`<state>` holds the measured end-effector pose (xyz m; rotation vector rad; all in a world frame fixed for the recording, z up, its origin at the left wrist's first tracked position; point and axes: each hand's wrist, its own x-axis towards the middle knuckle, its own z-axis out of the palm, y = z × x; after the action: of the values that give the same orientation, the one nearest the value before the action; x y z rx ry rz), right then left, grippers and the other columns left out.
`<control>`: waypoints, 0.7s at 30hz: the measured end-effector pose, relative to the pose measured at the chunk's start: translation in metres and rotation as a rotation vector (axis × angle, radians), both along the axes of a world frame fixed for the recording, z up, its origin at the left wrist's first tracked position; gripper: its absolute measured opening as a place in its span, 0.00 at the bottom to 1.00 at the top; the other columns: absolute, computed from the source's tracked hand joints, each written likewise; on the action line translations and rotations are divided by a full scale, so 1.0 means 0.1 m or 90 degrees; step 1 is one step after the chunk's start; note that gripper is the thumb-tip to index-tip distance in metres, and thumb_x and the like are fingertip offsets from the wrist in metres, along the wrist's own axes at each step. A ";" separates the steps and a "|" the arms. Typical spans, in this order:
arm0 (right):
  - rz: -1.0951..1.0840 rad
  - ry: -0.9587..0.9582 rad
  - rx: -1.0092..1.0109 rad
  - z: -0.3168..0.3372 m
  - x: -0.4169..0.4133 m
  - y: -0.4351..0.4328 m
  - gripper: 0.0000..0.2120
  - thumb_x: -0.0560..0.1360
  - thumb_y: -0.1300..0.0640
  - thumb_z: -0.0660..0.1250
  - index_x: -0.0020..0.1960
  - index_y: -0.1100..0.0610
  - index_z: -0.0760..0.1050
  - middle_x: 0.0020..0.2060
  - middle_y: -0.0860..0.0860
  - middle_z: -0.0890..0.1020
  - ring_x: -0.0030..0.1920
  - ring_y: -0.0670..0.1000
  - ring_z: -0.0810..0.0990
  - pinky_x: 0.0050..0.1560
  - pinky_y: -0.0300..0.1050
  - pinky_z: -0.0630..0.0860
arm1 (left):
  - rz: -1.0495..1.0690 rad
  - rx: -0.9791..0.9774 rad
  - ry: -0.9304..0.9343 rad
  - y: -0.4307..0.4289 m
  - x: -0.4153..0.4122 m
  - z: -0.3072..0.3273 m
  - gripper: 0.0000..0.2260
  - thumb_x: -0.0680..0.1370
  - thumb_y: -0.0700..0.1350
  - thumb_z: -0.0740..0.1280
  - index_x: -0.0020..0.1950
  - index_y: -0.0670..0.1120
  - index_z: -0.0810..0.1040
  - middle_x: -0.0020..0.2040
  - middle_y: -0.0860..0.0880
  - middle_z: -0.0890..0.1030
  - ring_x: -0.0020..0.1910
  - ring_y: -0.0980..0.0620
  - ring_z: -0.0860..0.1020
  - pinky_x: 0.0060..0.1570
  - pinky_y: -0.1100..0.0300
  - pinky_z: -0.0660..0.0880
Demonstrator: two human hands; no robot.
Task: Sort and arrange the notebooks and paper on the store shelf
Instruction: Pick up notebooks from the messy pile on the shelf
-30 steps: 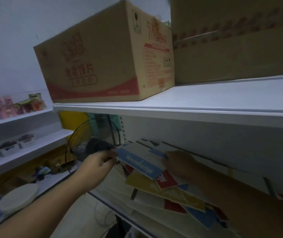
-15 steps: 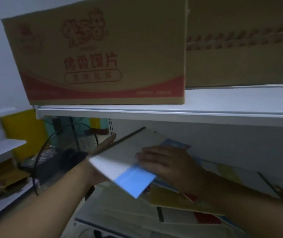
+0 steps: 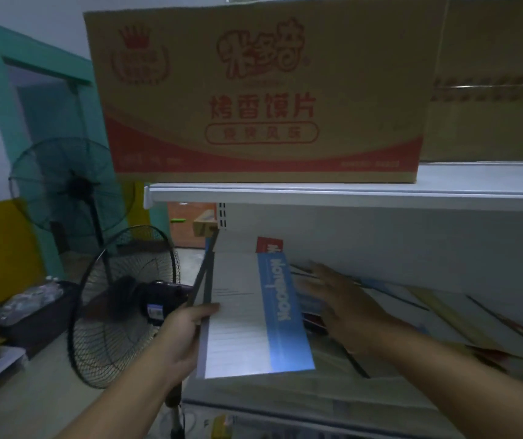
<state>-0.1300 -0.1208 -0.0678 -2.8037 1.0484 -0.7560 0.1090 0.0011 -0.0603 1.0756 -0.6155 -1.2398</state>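
Note:
A white notebook with a blue "NOTEBOOK" band (image 3: 247, 315) stands on edge at the left end of the white shelf (image 3: 317, 397). My left hand (image 3: 184, 334) grips its left spine edge, together with other dark-spined notebooks (image 3: 204, 274) behind it. A red-topped notebook (image 3: 269, 243) shows just behind. My right hand (image 3: 342, 299) hovers to the right with fingers spread, over a loose pile of slanted notebooks and paper (image 3: 428, 318).
A large cardboard box with red print (image 3: 260, 90) sits on the upper shelf (image 3: 348, 193), a plain box (image 3: 491, 80) beside it. Two standing fans (image 3: 123, 305) (image 3: 70, 182) are left of the shelf end. A teal door frame (image 3: 0, 90) is behind.
The view swung left. The blue-banded notebook went from lying tilted in both hands to standing upright at the shelf's left end. My right hand came off it and moved right over the pile.

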 end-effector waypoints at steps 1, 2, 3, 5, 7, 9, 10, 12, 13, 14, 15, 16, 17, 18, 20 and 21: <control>-0.076 0.014 0.094 0.04 -0.03 0.00 0.24 0.79 0.49 0.54 0.75 0.47 0.57 0.76 0.47 0.53 0.76 0.50 0.52 0.75 0.48 0.53 | 0.017 0.002 -0.006 0.03 0.05 0.00 0.09 0.77 0.36 0.60 0.53 0.37 0.77 0.38 0.39 0.84 0.43 0.37 0.79 0.42 0.48 0.74; -0.134 0.046 0.162 0.07 -0.06 -0.01 0.28 0.77 0.41 0.55 0.75 0.48 0.57 0.75 0.47 0.57 0.76 0.51 0.55 0.74 0.47 0.56 | 0.025 0.007 -0.006 0.07 0.08 0.02 0.08 0.78 0.36 0.59 0.51 0.36 0.77 0.34 0.39 0.83 0.41 0.38 0.78 0.40 0.49 0.73; -0.172 0.083 0.205 0.08 -0.09 -0.01 0.32 0.75 0.35 0.55 0.74 0.49 0.59 0.73 0.48 0.62 0.74 0.51 0.60 0.71 0.46 0.60 | 0.036 0.017 -0.003 0.11 0.12 0.02 0.08 0.79 0.37 0.59 0.49 0.36 0.76 0.31 0.40 0.83 0.40 0.38 0.77 0.39 0.50 0.72; -0.226 0.141 0.246 0.09 -0.10 0.03 0.32 0.75 0.34 0.54 0.74 0.50 0.60 0.71 0.49 0.66 0.70 0.51 0.66 0.65 0.44 0.64 | 0.052 0.042 -0.002 0.17 0.18 0.04 0.09 0.79 0.40 0.59 0.46 0.36 0.76 0.28 0.41 0.81 0.38 0.39 0.76 0.37 0.51 0.71; -0.230 0.159 0.206 0.08 -0.06 0.11 0.25 0.78 0.38 0.52 0.68 0.52 0.67 0.65 0.51 0.73 0.64 0.53 0.72 0.56 0.44 0.67 | 0.053 0.068 -0.015 0.22 0.25 0.05 0.09 0.79 0.41 0.60 0.45 0.36 0.76 0.26 0.41 0.80 0.36 0.39 0.76 0.35 0.53 0.71; -0.221 0.230 0.104 0.13 -0.04 0.18 0.18 0.81 0.45 0.51 0.58 0.54 0.72 0.56 0.52 0.78 0.56 0.54 0.76 0.45 0.43 0.67 | 0.067 0.087 -0.033 0.25 0.33 0.04 0.09 0.77 0.41 0.61 0.45 0.36 0.75 0.26 0.40 0.79 0.34 0.40 0.76 0.33 0.55 0.71; -0.217 0.251 0.053 0.18 -0.05 0.20 0.15 0.81 0.48 0.51 0.57 0.54 0.73 0.55 0.53 0.79 0.54 0.54 0.77 0.44 0.43 0.67 | 0.078 0.094 -0.049 0.26 0.37 0.04 0.08 0.77 0.41 0.62 0.44 0.36 0.75 0.25 0.41 0.78 0.32 0.41 0.75 0.32 0.56 0.71; -0.258 0.204 -0.039 0.23 -0.11 0.21 0.11 0.81 0.53 0.54 0.57 0.55 0.72 0.56 0.54 0.79 0.54 0.55 0.78 0.46 0.44 0.69 | 0.100 0.102 -0.061 0.29 0.45 0.05 0.08 0.76 0.41 0.63 0.43 0.36 0.75 0.25 0.42 0.77 0.30 0.42 0.75 0.30 0.58 0.70; -0.301 0.136 -0.073 0.28 -0.14 0.22 0.11 0.80 0.53 0.56 0.58 0.55 0.72 0.56 0.55 0.79 0.54 0.56 0.78 0.46 0.44 0.69 | 0.105 0.113 -0.063 0.30 0.48 0.05 0.08 0.76 0.41 0.63 0.42 0.36 0.75 0.24 0.42 0.76 0.29 0.42 0.75 0.30 0.58 0.70; -0.340 0.047 -0.089 0.34 -0.18 0.24 0.12 0.79 0.53 0.56 0.58 0.56 0.73 0.55 0.55 0.79 0.53 0.56 0.78 0.45 0.43 0.68 | 0.101 0.122 -0.069 0.32 0.47 0.07 0.08 0.76 0.41 0.63 0.42 0.36 0.75 0.24 0.42 0.76 0.29 0.42 0.75 0.29 0.59 0.71; -0.354 -0.048 -0.109 0.41 -0.21 0.27 0.14 0.79 0.51 0.55 0.58 0.57 0.73 0.54 0.56 0.80 0.52 0.57 0.79 0.43 0.41 0.67 | 0.086 0.122 -0.076 0.34 0.46 0.10 0.08 0.76 0.41 0.62 0.41 0.37 0.75 0.23 0.42 0.76 0.27 0.43 0.75 0.28 0.60 0.71; -0.342 -0.130 -0.150 0.48 -0.23 0.31 0.17 0.80 0.50 0.53 0.56 0.59 0.75 0.51 0.56 0.81 0.49 0.58 0.80 0.41 0.40 0.66 | 0.069 0.117 -0.085 0.36 0.45 0.13 0.09 0.77 0.40 0.62 0.39 0.37 0.75 0.23 0.43 0.76 0.24 0.43 0.76 0.26 0.61 0.72; -0.290 -0.192 -0.238 0.55 -0.25 0.35 0.21 0.81 0.50 0.50 0.52 0.61 0.77 0.46 0.58 0.82 0.43 0.58 0.81 0.38 0.39 0.67 | 0.055 0.122 -0.101 0.37 0.41 0.16 0.10 0.77 0.39 0.61 0.38 0.37 0.74 0.22 0.43 0.76 0.22 0.44 0.76 0.26 0.62 0.72; -0.221 -0.230 -0.337 0.64 -0.25 0.44 0.24 0.82 0.50 0.48 0.46 0.63 0.78 0.39 0.58 0.81 0.35 0.58 0.80 0.34 0.40 0.68 | 0.034 0.122 -0.114 0.37 0.37 0.19 0.11 0.77 0.39 0.61 0.36 0.37 0.75 0.23 0.42 0.76 0.21 0.44 0.76 0.26 0.61 0.72; -0.042 -0.245 -0.473 0.69 -0.25 0.65 0.22 0.82 0.53 0.49 0.39 0.62 0.75 0.31 0.56 0.78 0.28 0.54 0.76 0.31 0.38 0.65 | -0.014 0.109 -0.123 0.36 0.26 0.23 0.10 0.74 0.39 0.64 0.33 0.37 0.78 0.28 0.39 0.78 0.25 0.42 0.77 0.32 0.57 0.72; 0.027 -0.243 -0.488 0.67 -0.26 0.76 0.20 0.82 0.54 0.50 0.38 0.61 0.73 0.30 0.55 0.77 0.30 0.52 0.73 0.33 0.37 0.65 | -0.035 0.115 -0.142 0.36 0.15 0.26 0.08 0.72 0.39 0.66 0.35 0.37 0.80 0.32 0.37 0.79 0.29 0.40 0.78 0.34 0.56 0.72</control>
<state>-0.1556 -0.0448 -0.0005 -2.9902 0.7279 -1.9376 0.1240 0.0371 -0.0342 1.3691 -0.7163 -1.2494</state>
